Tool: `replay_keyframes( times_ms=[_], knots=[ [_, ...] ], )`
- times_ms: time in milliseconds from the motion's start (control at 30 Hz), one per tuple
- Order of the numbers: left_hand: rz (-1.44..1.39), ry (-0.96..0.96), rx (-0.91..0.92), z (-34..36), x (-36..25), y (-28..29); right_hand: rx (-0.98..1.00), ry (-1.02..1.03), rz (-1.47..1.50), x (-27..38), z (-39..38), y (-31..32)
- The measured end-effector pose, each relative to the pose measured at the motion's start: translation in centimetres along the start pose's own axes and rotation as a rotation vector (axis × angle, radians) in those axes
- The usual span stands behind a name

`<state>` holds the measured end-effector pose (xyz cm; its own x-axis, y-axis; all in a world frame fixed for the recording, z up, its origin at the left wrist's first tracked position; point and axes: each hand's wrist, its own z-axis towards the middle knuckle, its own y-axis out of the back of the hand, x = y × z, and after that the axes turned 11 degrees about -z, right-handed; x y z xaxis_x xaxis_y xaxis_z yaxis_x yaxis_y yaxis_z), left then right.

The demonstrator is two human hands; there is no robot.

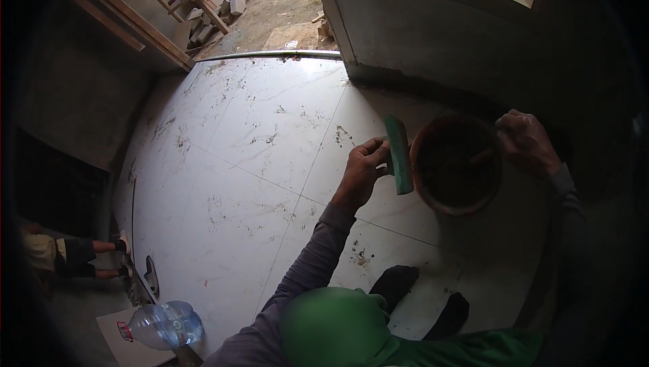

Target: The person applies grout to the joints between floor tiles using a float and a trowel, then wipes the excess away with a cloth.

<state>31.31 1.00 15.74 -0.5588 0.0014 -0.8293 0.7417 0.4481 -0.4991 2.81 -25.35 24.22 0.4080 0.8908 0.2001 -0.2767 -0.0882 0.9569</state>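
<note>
Left hand [362,174]: grasping, with the thumb and fingers closed at the near face of a green board [400,157]. The board lies directly to the right of these fingers, standing on edge and leaning slightly, its long side running away from the person. It sits at the left rim of a brown bucket [417,188]; whether board and rim touch cannot be determined.

Right hand [531,142]: fingers curled, located at the bucket's right rim. Whether it grips anything cannot be told (the light is poor on that side). The bucket is thus between the two hands, with dark contents inside.

Surroundings: pale floor tiles [270,157] bear scattered dark debris. A clear bottle [169,325] lies on its side at lower left, well apart from both hands.
</note>
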Motion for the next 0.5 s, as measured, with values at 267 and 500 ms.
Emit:
replay_keyframes(
  times_ms=[267,500],
  knots=[
    [-0.041,0.002,-0.05,0.8,0.2,0.5,-0.026,0.006,-0.223,-0.7,-1.3,-3.1],
    [-0.057,-0.031,0.061,1.5,2.8,0.4,0.226,0.107,-0.411,0.5,-1.5,-6.9]
  ],
)
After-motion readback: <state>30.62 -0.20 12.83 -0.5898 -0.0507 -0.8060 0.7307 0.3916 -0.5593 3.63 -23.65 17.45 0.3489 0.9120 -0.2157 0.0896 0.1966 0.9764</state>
